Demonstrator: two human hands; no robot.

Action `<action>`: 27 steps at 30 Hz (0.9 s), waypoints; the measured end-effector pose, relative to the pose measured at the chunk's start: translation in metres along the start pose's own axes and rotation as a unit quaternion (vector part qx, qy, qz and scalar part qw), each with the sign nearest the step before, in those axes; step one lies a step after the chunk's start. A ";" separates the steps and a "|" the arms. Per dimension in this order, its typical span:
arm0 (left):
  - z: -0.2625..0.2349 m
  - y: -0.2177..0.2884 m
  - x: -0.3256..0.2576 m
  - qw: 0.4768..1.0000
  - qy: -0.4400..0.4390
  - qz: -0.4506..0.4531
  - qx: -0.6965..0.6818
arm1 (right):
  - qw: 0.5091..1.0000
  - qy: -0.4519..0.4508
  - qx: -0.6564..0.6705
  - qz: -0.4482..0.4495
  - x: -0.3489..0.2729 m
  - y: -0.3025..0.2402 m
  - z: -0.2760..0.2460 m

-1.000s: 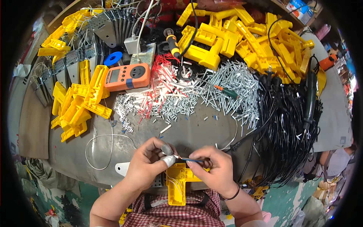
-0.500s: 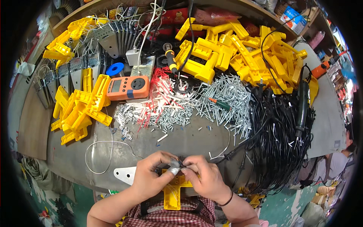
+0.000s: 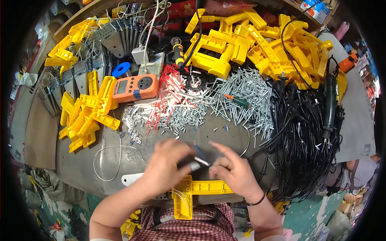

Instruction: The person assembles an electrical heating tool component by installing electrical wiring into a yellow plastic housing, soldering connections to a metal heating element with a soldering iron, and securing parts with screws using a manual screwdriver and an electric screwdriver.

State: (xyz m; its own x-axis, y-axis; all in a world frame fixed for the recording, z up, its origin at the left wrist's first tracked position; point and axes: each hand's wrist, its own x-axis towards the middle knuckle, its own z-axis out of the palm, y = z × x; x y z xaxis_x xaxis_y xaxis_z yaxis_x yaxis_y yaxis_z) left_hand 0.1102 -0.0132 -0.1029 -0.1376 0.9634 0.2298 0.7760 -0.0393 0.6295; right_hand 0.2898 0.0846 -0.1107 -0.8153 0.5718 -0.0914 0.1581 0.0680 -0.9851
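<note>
By the yellow plastic case, the right hand pinched a wire, the left hand's grip too blurry to tell.

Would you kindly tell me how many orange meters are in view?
1: the orange meter sits right of the left-hand yellow casings; others may be hidden behind piles.

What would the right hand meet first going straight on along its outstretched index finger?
The right hand would probably meet the pile of short silver metal screws first. Its line seems to pass just beyond the thin blurred blue strand, though depth is unclear.
</note>
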 end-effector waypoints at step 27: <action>0.003 0.024 -0.031 0.873 0.036 -0.072 -0.481 | 0.997 0.023 0.068 -0.038 -0.009 -0.004 0.014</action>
State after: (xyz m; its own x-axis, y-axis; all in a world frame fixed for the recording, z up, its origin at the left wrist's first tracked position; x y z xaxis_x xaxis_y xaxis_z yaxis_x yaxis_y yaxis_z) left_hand 0.1348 -0.0436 -0.0970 -0.2571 0.9588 0.1212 -0.1242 -0.1571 0.9797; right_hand 0.2890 0.0675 -0.1082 -0.7948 0.6068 -0.0115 0.0174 0.0038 -0.9998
